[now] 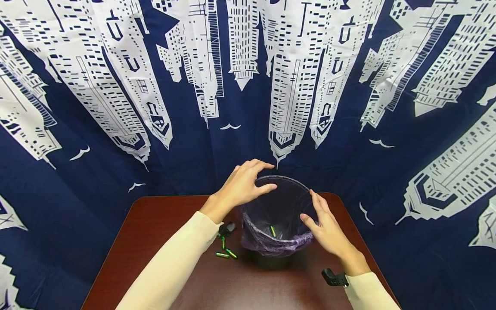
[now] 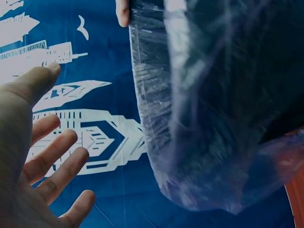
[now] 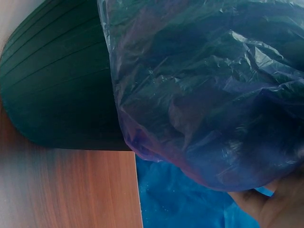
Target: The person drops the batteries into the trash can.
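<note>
A dark trash bin (image 1: 271, 261) with a purple see-through liner bag (image 1: 263, 244) folded over its rim stands on the table. Over the bin's left rim hovers my left hand (image 1: 244, 185), thumb and fingers spread apart with nothing between them. The left wrist view shows those fingers (image 2: 57, 164) apart from the bag (image 2: 190, 142). My right hand (image 1: 327, 230) is at the right rim, fingers extended along the outside and thumb over the opening. In the right wrist view the bag (image 3: 204, 118) partly hides this hand (image 3: 280, 202). A small green-and-yellow cylinder (image 1: 273, 231) lies inside the bin.
Several similar green-and-yellow cylinders (image 1: 222, 255) lie on the reddish-brown table (image 1: 155, 241) left of the bin. A navy curtain (image 1: 193, 163) with white buildings hangs around the table. Black wrist devices (image 1: 334, 277) are strapped on over cream sleeves.
</note>
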`<action>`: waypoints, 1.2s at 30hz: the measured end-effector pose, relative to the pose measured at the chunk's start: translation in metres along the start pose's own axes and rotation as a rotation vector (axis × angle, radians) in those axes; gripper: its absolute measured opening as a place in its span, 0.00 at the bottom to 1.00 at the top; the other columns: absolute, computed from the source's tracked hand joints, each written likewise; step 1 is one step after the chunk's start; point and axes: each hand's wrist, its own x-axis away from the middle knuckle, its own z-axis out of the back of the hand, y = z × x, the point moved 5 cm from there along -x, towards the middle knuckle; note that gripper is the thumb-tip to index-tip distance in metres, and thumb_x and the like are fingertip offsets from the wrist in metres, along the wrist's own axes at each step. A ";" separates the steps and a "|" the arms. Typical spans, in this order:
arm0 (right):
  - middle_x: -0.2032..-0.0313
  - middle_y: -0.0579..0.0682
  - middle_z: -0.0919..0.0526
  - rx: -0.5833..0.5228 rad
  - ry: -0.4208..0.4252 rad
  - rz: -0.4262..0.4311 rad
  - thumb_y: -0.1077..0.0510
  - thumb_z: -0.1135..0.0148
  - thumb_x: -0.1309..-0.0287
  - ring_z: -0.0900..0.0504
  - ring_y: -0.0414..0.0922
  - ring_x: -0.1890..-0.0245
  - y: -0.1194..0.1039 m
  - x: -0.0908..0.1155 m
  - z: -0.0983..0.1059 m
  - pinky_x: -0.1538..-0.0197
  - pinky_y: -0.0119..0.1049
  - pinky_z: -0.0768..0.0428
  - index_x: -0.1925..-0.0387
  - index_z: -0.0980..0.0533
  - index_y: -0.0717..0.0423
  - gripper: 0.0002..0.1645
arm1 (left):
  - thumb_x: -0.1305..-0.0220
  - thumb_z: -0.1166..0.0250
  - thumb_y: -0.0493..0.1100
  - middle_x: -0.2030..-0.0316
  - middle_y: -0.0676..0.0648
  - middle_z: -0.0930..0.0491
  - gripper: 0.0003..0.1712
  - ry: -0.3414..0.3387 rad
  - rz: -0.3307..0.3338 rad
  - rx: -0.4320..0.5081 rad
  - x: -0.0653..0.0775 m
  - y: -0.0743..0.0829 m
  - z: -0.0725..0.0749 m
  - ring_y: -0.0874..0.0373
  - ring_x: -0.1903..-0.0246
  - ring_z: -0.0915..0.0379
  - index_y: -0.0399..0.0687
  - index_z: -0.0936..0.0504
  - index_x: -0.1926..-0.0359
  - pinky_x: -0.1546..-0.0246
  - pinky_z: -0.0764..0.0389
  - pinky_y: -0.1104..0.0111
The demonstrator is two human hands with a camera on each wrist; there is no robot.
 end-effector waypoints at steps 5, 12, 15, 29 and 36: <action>0.09 0.71 0.46 0.002 0.000 -0.005 0.50 0.35 0.16 0.42 0.77 0.10 0.001 0.000 0.000 0.16 0.86 0.41 0.05 0.50 0.61 0.54 | 0.23 0.22 0.62 0.25 0.47 0.15 0.35 0.011 0.011 0.009 0.009 -0.009 0.002 0.44 0.24 0.19 0.58 0.15 0.22 0.22 0.21 0.41; 0.09 0.71 0.46 0.004 0.004 -0.005 0.48 0.35 0.16 0.42 0.77 0.10 0.002 0.001 -0.001 0.16 0.86 0.40 0.05 0.50 0.60 0.54 | 0.21 0.24 0.62 0.27 0.47 0.13 0.34 0.028 0.019 0.018 0.024 -0.024 0.003 0.43 0.26 0.18 0.56 0.15 0.23 0.23 0.20 0.40; 0.09 0.71 0.46 0.005 0.004 -0.008 0.48 0.35 0.16 0.42 0.77 0.10 0.002 0.001 -0.001 0.16 0.86 0.40 0.05 0.50 0.59 0.54 | 0.21 0.24 0.62 0.28 0.48 0.13 0.33 0.039 0.026 0.019 0.031 -0.030 0.004 0.44 0.26 0.18 0.57 0.14 0.23 0.23 0.20 0.41; 0.09 0.71 0.46 0.002 0.010 -0.007 0.50 0.35 0.16 0.42 0.77 0.10 0.000 0.001 -0.001 0.16 0.86 0.41 0.05 0.50 0.59 0.54 | 0.21 0.24 0.60 0.28 0.46 0.13 0.33 0.079 0.085 0.060 0.069 -0.066 0.006 0.41 0.24 0.18 0.56 0.15 0.23 0.23 0.21 0.37; 0.08 0.71 0.46 0.016 0.011 -0.014 0.49 0.35 0.15 0.42 0.77 0.10 0.001 0.002 -0.001 0.16 0.86 0.40 0.05 0.50 0.60 0.53 | 0.20 0.23 0.57 0.27 0.46 0.13 0.32 0.096 0.110 0.104 0.089 -0.082 0.002 0.40 0.28 0.16 0.55 0.15 0.22 0.26 0.17 0.38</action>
